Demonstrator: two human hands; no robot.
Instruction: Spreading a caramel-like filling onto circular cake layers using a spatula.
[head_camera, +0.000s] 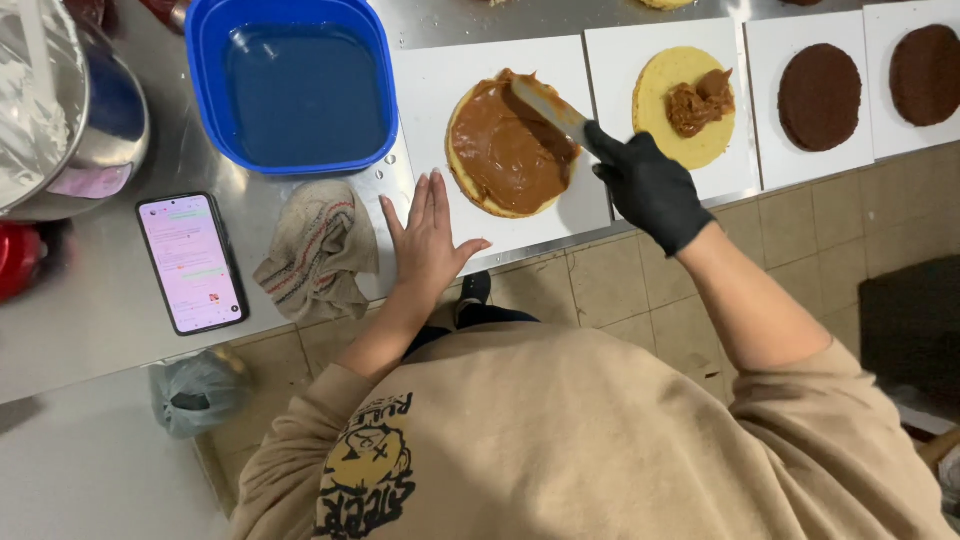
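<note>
A round yellow cake layer (510, 145) covered with brown caramel spread lies on a white square board (430, 100). My right hand (648, 188), in a black glove, grips a metal spatula (550, 110) whose blade rests on the spread. My bare left hand (428, 240) lies flat, fingers apart, on the board's near left corner. Beside it to the right, a second yellow layer (668, 80) carries a lump of caramel (700, 102) on its own white board.
Two dark chocolate layers (820, 97) (925, 75) sit on white boards at the far right. A blue plastic tub (295, 85), a striped cloth (318, 250), a lit phone (190, 262) and a steel mixing bowl (70, 110) stand left on the steel counter.
</note>
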